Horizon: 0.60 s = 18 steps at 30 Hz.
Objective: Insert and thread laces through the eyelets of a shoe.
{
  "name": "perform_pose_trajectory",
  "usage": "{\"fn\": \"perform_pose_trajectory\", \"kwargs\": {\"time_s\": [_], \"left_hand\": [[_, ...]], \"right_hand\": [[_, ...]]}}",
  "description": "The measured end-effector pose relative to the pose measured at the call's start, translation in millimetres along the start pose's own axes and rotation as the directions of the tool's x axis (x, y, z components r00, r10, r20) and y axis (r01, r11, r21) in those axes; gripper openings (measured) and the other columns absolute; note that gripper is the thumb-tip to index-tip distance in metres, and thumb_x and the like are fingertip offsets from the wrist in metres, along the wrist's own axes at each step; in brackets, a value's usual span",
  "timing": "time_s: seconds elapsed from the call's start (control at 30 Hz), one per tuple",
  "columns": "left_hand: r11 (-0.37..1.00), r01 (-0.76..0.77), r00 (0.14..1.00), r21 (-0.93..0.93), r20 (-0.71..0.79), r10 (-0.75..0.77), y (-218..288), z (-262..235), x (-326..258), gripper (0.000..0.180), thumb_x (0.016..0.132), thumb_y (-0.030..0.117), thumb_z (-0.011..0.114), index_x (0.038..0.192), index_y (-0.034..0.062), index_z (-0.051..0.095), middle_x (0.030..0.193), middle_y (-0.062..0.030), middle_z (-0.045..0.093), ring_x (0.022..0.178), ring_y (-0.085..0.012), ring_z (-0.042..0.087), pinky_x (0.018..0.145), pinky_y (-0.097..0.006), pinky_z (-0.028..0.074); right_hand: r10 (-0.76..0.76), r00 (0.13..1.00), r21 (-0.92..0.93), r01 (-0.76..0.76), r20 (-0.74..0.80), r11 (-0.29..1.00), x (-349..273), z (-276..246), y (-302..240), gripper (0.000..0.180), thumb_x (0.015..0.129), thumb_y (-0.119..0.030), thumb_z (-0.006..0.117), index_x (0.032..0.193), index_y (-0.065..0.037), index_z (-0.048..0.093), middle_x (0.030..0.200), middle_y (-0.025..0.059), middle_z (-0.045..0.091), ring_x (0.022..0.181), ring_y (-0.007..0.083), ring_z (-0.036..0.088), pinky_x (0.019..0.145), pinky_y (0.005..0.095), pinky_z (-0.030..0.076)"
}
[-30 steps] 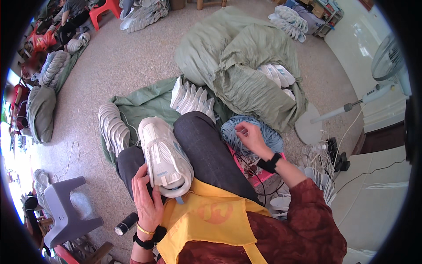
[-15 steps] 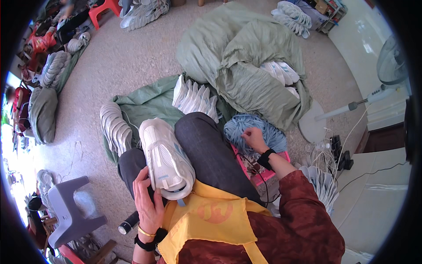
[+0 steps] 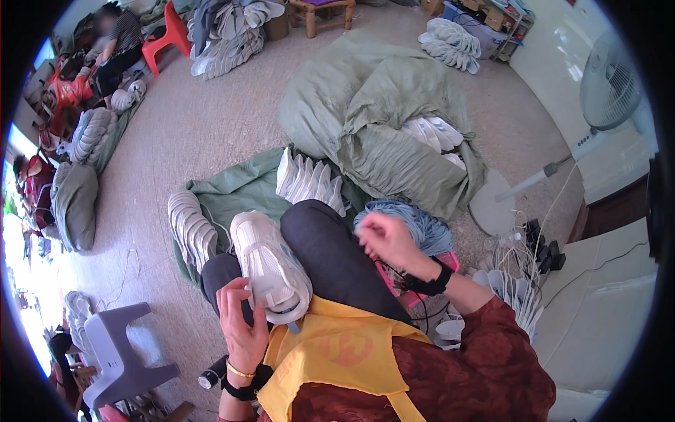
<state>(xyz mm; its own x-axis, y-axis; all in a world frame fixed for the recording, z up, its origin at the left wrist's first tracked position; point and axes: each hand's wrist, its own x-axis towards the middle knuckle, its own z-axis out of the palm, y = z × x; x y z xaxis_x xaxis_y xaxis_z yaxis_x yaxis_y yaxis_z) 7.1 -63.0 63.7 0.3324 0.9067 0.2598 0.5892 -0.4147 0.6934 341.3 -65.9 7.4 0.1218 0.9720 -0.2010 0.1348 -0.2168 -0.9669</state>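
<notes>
A white shoe upper (image 3: 271,264) with pale blue trim lies on my lap, toe pointing away, over my left thigh. The fingers of my left hand (image 3: 242,320) rest against its left side near the heel opening, thumb at the collar. My right hand (image 3: 394,243) hangs in the air beside my right knee, slightly blurred, with its fingertips drawn together; whatever they may hold is too small to make out. Just beyond it, a thick bundle of light blue shoelaces (image 3: 429,232) sits on a pink basket (image 3: 450,266).
Ahead, rows of nested white uppers (image 3: 306,179) lie on a green cloth (image 3: 235,179), next to a large green sack (image 3: 316,91). A standing fan (image 3: 612,88) rises at right. A grey plastic stool (image 3: 119,352) stands at left; another person (image 3: 119,46) sits far left.
My right hand has come off the blue shoelace bundle and moved left toward my knee. My left hand stays at the shoe upper's heel. The view has tilted up a little.
</notes>
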Motion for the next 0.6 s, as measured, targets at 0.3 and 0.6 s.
{"fn": "perform_pose_trajectory", "kwargs": {"time_s": [0.3,0.6], "left_hand": [[0.836,0.081,0.987,-0.543,0.161,0.009,61,-9,34,0.022,0.106,0.020,0.050,0.105,-0.0017,0.054,0.121,-0.0201,0.063,0.117,-0.0303,0.058,0.099,-0.041,0.046],[0.786,0.136,0.921,-0.603,0.370,0.124,53,-5,43,0.037,0.109,0.032,0.047,0.091,0.0012,0.056,0.115,-0.0168,0.065,0.117,-0.0311,0.057,0.102,-0.042,0.043]], "right_hand": [[-0.429,0.776,0.049,0.461,0.462,0.886,-40,88,-96,0.011,0.089,-0.010,0.070,0.096,-0.001,0.070,0.077,0.0169,0.068,0.064,0.0314,0.067,0.060,0.0387,0.051],[-0.472,0.770,0.085,0.486,0.430,0.870,-43,62,-109,0.011,0.091,-0.013,0.070,0.091,-0.004,0.065,0.068,0.0123,0.061,0.058,0.0323,0.060,0.054,0.0402,0.045]]}}
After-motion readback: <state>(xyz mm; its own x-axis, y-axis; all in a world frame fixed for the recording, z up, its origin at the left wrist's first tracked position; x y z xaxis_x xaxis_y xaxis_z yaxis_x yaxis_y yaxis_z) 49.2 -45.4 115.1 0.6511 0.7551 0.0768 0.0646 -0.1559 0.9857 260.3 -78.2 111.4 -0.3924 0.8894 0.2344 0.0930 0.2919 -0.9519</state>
